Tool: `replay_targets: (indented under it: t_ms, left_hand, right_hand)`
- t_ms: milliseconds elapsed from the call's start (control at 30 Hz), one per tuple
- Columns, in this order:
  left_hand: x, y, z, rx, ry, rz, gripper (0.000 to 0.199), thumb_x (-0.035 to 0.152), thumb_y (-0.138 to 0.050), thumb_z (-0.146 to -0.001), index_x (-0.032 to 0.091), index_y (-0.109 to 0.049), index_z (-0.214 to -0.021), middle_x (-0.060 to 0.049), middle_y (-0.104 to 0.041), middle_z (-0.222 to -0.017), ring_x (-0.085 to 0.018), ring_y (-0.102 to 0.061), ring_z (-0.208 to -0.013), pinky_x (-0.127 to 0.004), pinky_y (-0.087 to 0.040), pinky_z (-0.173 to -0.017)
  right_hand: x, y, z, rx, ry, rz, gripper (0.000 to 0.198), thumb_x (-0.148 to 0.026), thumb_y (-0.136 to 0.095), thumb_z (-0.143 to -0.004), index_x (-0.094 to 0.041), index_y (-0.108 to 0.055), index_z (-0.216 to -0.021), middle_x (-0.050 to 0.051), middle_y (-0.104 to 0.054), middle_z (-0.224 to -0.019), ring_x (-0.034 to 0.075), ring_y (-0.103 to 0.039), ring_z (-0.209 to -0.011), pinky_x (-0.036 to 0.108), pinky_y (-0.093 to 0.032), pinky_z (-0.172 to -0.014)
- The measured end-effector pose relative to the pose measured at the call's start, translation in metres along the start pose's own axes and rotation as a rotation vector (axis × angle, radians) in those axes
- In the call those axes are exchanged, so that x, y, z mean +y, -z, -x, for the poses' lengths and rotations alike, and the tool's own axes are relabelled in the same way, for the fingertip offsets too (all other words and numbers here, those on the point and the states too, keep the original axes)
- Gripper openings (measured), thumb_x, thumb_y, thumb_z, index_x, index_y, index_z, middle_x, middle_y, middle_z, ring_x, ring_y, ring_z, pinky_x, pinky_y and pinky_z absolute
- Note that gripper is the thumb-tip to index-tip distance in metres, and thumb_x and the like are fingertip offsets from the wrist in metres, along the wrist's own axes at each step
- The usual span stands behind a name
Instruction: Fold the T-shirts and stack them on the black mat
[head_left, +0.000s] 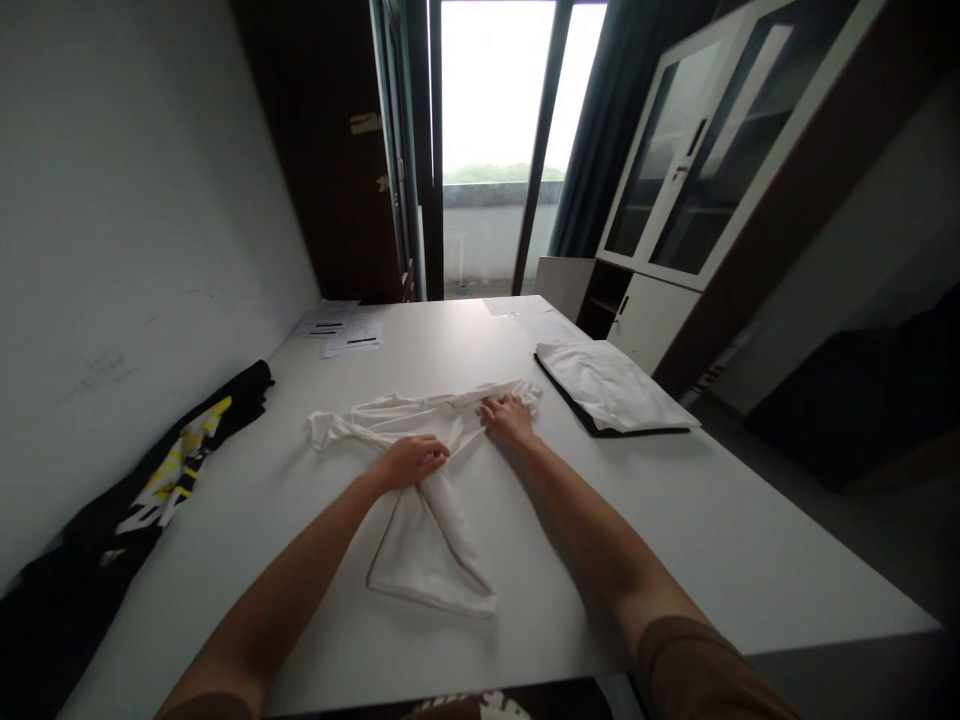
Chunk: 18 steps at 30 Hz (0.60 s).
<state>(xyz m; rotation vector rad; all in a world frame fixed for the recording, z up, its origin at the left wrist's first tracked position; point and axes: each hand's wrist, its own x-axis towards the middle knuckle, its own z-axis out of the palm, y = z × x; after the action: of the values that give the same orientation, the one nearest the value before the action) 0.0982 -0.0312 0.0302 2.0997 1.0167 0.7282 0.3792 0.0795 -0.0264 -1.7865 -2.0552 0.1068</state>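
A white shirt-like garment (450, 520) lies crumpled and twisted on the white table, its lower part spread toward me and its upper part bunched crosswise. My left hand (411, 463) is closed on the gathered cloth near the middle, fingers curled and thumb side facing right. Farther off and to the right, my right hand (510, 418) rests on the bunched upper edge with its fingers somewhat apart. Cloth beneath both palms is hidden.
To the right sits a folded white garment (615, 385) on a black one (637, 432). A black garment with yellow and white print (172, 465) hangs over the left edge. Papers (352, 330) lie at the table's (562, 560) far left, near a glass-door cabinet (675, 180) opposite.
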Motion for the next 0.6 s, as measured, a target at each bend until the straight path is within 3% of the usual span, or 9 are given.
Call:
replay_targets:
  t_ms: [133,233,333,433,500,600]
  left_hand:
    - [0.003,-0.015,0.0,-0.087,-0.042,-0.096,0.022,0.041,-0.065,-0.089,0.028,-0.08,-0.098,-0.002,-0.068,-0.076,-0.019,-0.058,-0.069,-0.026,-0.04,-0.072]
    - [-0.006,-0.011,-0.001,-0.11,0.013,-0.069,0.029,0.048,-0.063,-0.09,0.024,-0.077,-0.082,0.001,-0.062,-0.065,-0.017,-0.051,-0.061,-0.026,-0.035,-0.063]
    - [-0.023,0.011,-0.001,-0.124,0.082,-0.021,0.048,0.055,-0.059,-0.091,0.021,-0.062,-0.057,0.002,-0.049,-0.053,-0.014,-0.04,-0.054,-0.026,-0.028,-0.055]
    - [-0.046,0.044,0.005,-0.094,0.164,-0.053,0.055,0.059,-0.06,-0.087,0.02,-0.05,-0.049,0.004,-0.037,-0.048,-0.012,-0.032,-0.05,-0.026,-0.023,-0.053]
    - [-0.062,0.067,0.013,-0.012,0.217,-0.109,0.054,0.06,-0.063,-0.083,0.019,-0.052,-0.05,0.004,-0.04,-0.05,-0.012,-0.036,-0.052,-0.025,-0.026,-0.054]
    - [-0.081,0.094,0.027,0.193,0.285,-0.188,0.046,0.059,-0.062,-0.083,0.019,-0.067,-0.062,0.003,-0.054,-0.057,-0.017,-0.05,-0.06,-0.025,-0.035,-0.061]
  right_hand:
    - [0.025,0.007,-0.006,0.001,-0.196,0.11,0.047,-0.055,-0.048,-0.099,-0.024,-0.071,-0.125,0.022,-0.059,-0.126,0.04,-0.047,-0.121,0.057,-0.033,-0.1]
    - [0.039,0.01,-0.007,0.016,-0.265,0.136,0.049,-0.054,-0.051,-0.097,-0.02,-0.07,-0.126,0.025,-0.058,-0.127,0.041,-0.044,-0.123,0.057,-0.031,-0.1]
    - [0.044,0.012,-0.006,0.041,-0.27,0.134,0.047,-0.052,-0.053,-0.097,-0.021,-0.067,-0.13,0.025,-0.057,-0.128,0.04,-0.044,-0.124,0.056,-0.031,-0.099]
    - [0.042,0.012,-0.004,0.063,-0.258,0.147,0.043,-0.048,-0.055,-0.096,-0.021,-0.068,-0.128,0.024,-0.057,-0.127,0.039,-0.044,-0.122,0.054,-0.032,-0.099]
    - [0.038,0.012,-0.003,0.083,-0.253,0.16,0.04,-0.044,-0.056,-0.096,-0.02,-0.068,-0.126,0.024,-0.057,-0.127,0.039,-0.045,-0.121,0.053,-0.033,-0.098]
    - [0.026,0.012,0.0,0.116,-0.23,0.173,0.038,-0.034,-0.057,-0.096,-0.016,-0.064,-0.129,0.025,-0.056,-0.127,0.039,-0.044,-0.121,0.053,-0.031,-0.1]
